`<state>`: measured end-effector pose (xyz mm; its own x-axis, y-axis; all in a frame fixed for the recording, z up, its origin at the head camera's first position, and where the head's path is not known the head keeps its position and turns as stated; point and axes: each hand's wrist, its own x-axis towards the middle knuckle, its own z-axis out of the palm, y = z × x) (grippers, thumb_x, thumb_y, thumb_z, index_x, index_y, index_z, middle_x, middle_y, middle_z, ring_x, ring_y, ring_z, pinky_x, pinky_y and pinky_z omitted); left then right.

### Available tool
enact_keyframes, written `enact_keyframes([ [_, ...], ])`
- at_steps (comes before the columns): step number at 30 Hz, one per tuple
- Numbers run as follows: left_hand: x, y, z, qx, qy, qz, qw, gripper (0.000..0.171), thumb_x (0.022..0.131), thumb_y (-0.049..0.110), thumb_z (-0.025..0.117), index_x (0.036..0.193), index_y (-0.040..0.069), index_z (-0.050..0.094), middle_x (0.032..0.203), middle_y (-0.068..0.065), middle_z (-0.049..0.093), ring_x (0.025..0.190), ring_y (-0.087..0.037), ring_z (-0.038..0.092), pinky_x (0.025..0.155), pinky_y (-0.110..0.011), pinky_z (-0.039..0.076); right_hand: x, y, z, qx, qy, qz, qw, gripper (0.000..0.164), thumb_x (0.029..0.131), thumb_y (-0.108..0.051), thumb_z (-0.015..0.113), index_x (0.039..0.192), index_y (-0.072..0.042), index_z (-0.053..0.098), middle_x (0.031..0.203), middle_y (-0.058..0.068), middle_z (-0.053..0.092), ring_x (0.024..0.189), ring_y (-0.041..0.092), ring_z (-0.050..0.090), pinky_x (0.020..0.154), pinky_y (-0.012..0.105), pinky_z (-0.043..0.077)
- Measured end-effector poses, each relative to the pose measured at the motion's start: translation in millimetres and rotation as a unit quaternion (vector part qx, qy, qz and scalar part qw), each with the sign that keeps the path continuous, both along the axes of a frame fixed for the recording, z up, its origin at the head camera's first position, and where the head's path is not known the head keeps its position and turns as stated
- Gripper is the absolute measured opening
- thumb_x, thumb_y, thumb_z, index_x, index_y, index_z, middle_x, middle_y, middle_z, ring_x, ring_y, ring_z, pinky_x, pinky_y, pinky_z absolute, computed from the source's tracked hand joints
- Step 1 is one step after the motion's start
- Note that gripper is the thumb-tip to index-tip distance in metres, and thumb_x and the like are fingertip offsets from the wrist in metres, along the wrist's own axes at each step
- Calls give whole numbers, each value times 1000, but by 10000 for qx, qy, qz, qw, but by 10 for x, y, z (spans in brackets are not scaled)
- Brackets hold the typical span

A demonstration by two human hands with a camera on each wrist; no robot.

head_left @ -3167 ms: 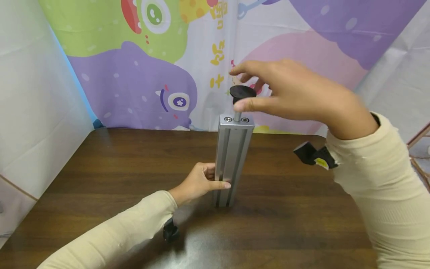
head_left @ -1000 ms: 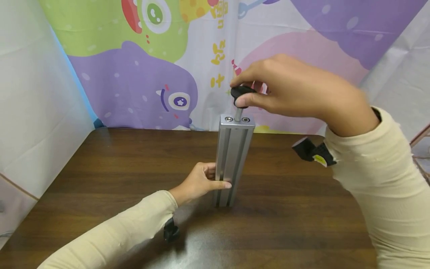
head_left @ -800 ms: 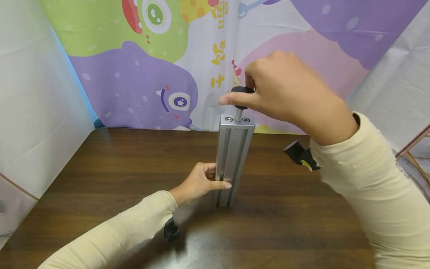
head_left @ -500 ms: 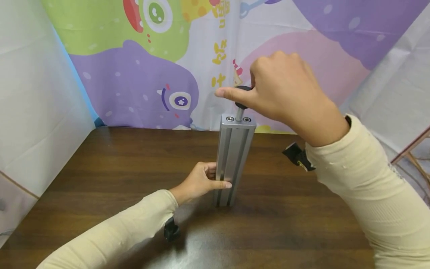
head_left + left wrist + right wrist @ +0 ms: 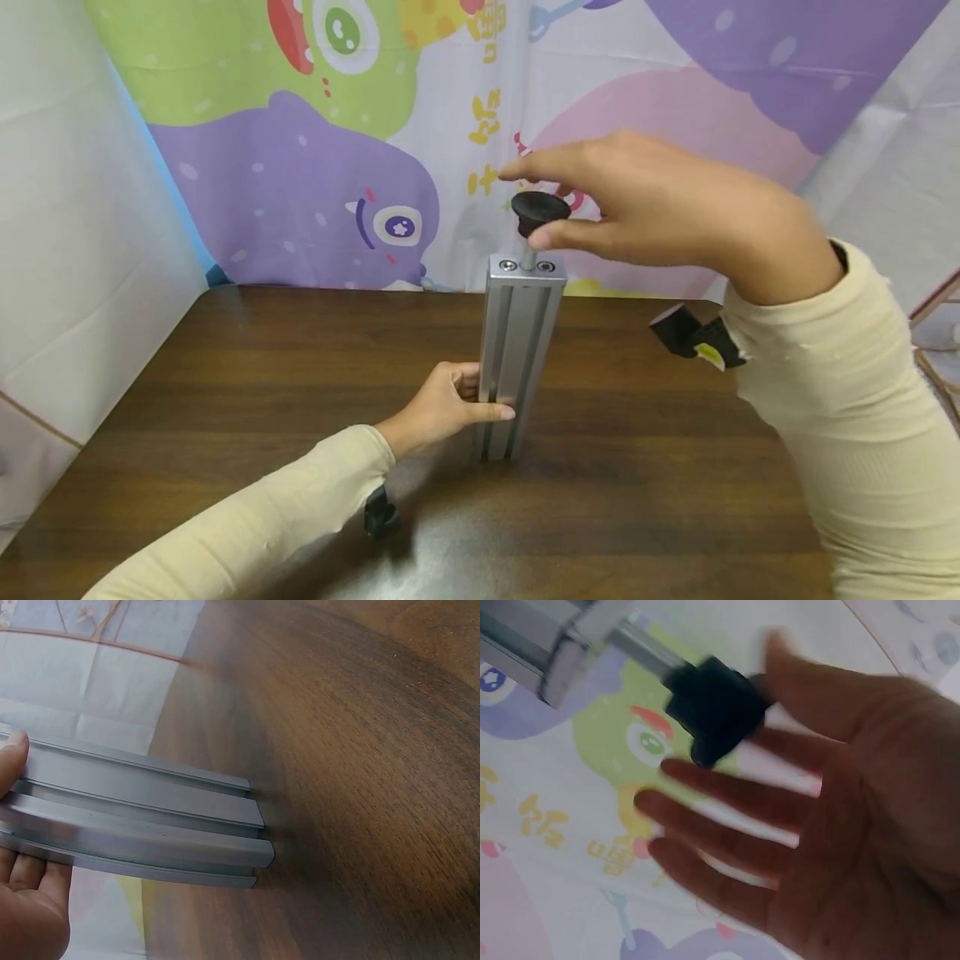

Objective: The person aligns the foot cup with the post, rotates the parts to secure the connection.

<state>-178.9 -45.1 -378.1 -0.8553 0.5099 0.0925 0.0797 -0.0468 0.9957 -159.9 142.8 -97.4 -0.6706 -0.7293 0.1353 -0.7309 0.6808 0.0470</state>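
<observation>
A grey slotted aluminium profile (image 5: 520, 358) stands upright on the brown wooden table (image 5: 645, 467). Out of its top end, between two recessed screws, rises a metal stem with a black knob (image 5: 538, 208). My left hand (image 5: 438, 408) grips the profile low down, thumb across the near face and fingers behind; the left wrist view shows the profile's foot (image 5: 240, 832) at the tabletop. At the knob, my right hand (image 5: 645, 200) has its fingers spread apart. The right wrist view shows those fingers (image 5: 727, 817) straightened beside the knob, not curled round it.
A cartoon-printed curtain (image 5: 300, 183) hangs right behind the table's far edge. White cloth walls (image 5: 52, 208) flank the table on both sides. Black camera mounts (image 5: 697, 337) stick out from both sleeves.
Half a second ago my right hand was turned over the knob with fingers curled; now it has rotated back and the fingers have spread off it. My left hand and the profile stay put.
</observation>
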Motion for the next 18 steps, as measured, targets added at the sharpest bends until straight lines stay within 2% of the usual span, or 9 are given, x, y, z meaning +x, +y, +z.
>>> enact_keyframes([
  [2, 0, -2, -3, -23, 17, 21, 10000, 39, 77, -1, 78, 113, -6, 65, 100, -18, 72, 92, -19, 70, 81, -30, 55, -40, 47, -2, 72, -4, 583, 9983, 52, 90, -9, 66, 139, -17, 50, 126, 0, 61, 99, 18, 61, 88, 39, 47],
  [4, 3, -3, -1, -29, 37, 20, 10000, 39, 77, -1, 78, 113, -6, 65, 100, -17, 72, 91, -19, 70, 81, -30, 55, -65, 68, -9, 58, 45, 949, 9955, 57, 85, 7, 63, 135, -16, 54, 119, -3, 63, 95, 14, 60, 85, 34, 48],
  [7, 3, -3, -3, -23, 49, 18, 10000, 39, 76, -1, 78, 113, -6, 65, 100, -18, 72, 91, -18, 70, 81, -30, 55, -74, 66, -14, 23, 110, 1077, 9941, 55, 83, 15, 58, 130, -14, 59, 105, -5, 65, 85, 11, 60, 77, 30, 48],
  [9, 6, -3, 1, -8, 61, 11, 10000, 40, 76, -1, 78, 113, -6, 65, 100, -18, 72, 91, -18, 70, 81, -30, 55, -70, 55, -14, 32, 140, 1017, 9947, 53, 84, 15, 56, 129, -14, 61, 103, -3, 65, 84, 12, 60, 75, 31, 48],
  [12, 3, 0, -1, -15, 59, 9, 10000, 40, 76, -1, 78, 113, -6, 65, 100, -18, 72, 91, -18, 70, 81, -30, 55, -55, 33, -15, 57, 229, 842, 9962, 41, 89, 5, 59, 126, -12, 62, 98, 2, 64, 79, 16, 57, 72, 33, 45],
  [14, 5, 0, 1, -7, 61, 1, 10000, 40, 76, -1, 78, 114, -6, 64, 100, -18, 71, 92, -19, 70, 82, -31, 55, -38, 6, -15, 34, 290, 601, 9978, 31, 92, -8, 63, 123, -8, 63, 95, 4, 63, 77, 17, 55, 72, 33, 44],
  [16, 0, 1, -3, -8, 44, -3, 10000, 41, 76, -1, 78, 114, -6, 64, 101, -18, 71, 93, -19, 70, 83, -31, 55, -13, -37, -20, -30, 398, 216, 9990, 27, 93, -25, 64, 110, -5, 68, 83, 4, 61, 69, 17, 52, 66, 32, 42],
  [18, 2, 0, 0, 5, 37, -1, 10000, 41, 76, -2, 78, 115, -6, 64, 101, -18, 71, 93, -20, 70, 83, -31, 55, 16, -90, -30, -130, 569, -313, 9978, 38, 92, -41, 62, 89, -4, 69, 70, 4, 56, 62, 17, 48, 60, 32, 40],
])
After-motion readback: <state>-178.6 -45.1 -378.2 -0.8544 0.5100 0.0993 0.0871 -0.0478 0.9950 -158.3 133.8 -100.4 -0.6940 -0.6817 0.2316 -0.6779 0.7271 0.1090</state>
